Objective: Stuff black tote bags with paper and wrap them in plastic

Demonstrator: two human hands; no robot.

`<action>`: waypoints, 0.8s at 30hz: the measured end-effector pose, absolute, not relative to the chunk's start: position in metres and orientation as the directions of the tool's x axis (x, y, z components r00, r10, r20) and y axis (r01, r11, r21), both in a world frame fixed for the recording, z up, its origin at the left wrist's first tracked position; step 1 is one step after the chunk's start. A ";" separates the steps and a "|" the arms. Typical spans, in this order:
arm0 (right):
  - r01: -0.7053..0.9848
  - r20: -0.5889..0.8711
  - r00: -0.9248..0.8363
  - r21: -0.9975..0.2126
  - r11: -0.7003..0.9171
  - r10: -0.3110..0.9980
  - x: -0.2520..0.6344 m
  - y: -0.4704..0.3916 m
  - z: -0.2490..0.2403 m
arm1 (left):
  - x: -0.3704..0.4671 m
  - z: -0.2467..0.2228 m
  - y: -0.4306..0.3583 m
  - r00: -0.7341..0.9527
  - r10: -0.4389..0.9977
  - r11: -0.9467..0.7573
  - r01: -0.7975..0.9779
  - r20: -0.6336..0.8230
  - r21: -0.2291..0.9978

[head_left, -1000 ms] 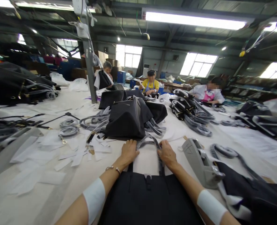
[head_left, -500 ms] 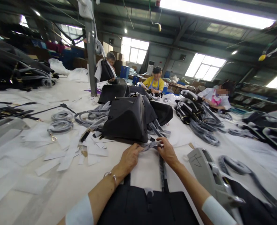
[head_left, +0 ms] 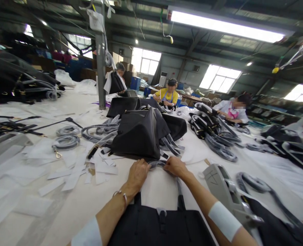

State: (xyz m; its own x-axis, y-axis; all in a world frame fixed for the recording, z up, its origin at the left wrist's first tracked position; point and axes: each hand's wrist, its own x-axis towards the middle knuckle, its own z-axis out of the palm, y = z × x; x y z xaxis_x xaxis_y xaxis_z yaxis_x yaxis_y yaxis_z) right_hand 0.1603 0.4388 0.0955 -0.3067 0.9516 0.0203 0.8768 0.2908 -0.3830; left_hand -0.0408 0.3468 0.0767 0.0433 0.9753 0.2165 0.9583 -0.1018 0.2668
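A black handbag [head_left: 164,227] lies flat at the near edge of the table, its top toward the far side. Its handle [head_left: 157,164], wrapped in clear plastic film, arches away from me. My left hand [head_left: 139,174] is closed on the left part of that arch, and my right hand [head_left: 176,166] pinches it a short way to the right. A small closure tab [head_left: 162,218] with a bit of white wrapping shows at the bag's top middle. Just beyond my hands stands another black bag [head_left: 136,135] with wrapped handles beside it.
White paper strips [head_left: 71,171] and coiled wrapped straps [head_left: 66,140] lie to the left. A grey tape dispenser [head_left: 224,188] marked with pen stands by my right forearm. Piled bags [head_left: 208,126] sit farther right. Co-workers [head_left: 168,94] sit across the table; a post [head_left: 100,68] rises at the far side.
My right hand has moved left along the handle, closer to my left hand, and its fingers have closed more. The handle now forms a smoother arch. The view has shifted slightly.
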 end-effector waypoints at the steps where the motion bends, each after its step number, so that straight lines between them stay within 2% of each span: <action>1: 0.887 0.033 -0.294 -0.362 0.286 0.955 0.158 0.438 0.097 | -0.041 0.077 0.347 0.041 0.976 -0.099 0.958 0.214 0.269; 5: 0.894 0.128 -0.255 -0.346 0.284 0.959 0.159 0.429 0.096 | -0.040 0.077 0.348 0.029 0.977 -0.091 0.953 0.212 0.290; 10: 0.846 0.246 -0.209 -0.439 0.301 0.946 0.163 0.421 0.100 | -0.038 0.080 0.344 0.012 0.973 -0.079 0.955 0.230 0.286; 14: 0.722 0.317 -0.346 -0.511 0.466 0.883 0.156 0.414 0.125 | -0.038 0.093 0.342 0.056 0.941 -0.136 0.966 0.333 0.221; 16: 0.644 0.333 -0.447 -0.525 0.557 0.830 0.151 0.404 0.143 | -0.038 0.105 0.340 0.105 0.914 -0.209 0.950 0.391 0.233; 18: 0.549 0.364 -0.561 -0.508 0.664 0.743 0.147 0.387 0.159 | -0.035 0.122 0.336 0.169 0.889 -0.304 0.913 0.425 0.272; 21: 0.446 0.397 -0.703 -0.400 0.801 0.590 0.145 0.358 0.178 | -0.032 0.149 0.322 0.267 0.866 -0.429 0.831 0.422 0.354; 22: 0.448 0.387 -0.727 -0.359 0.819 0.567 0.146 0.350 0.181 | -0.032 0.157 0.316 0.281 0.882 -0.431 0.804 0.377 0.409; 24: 0.517 0.352 -0.714 -0.317 0.795 0.605 0.151 0.338 0.184 | -0.034 0.169 0.304 0.289 0.937 -0.348 0.766 0.195 0.540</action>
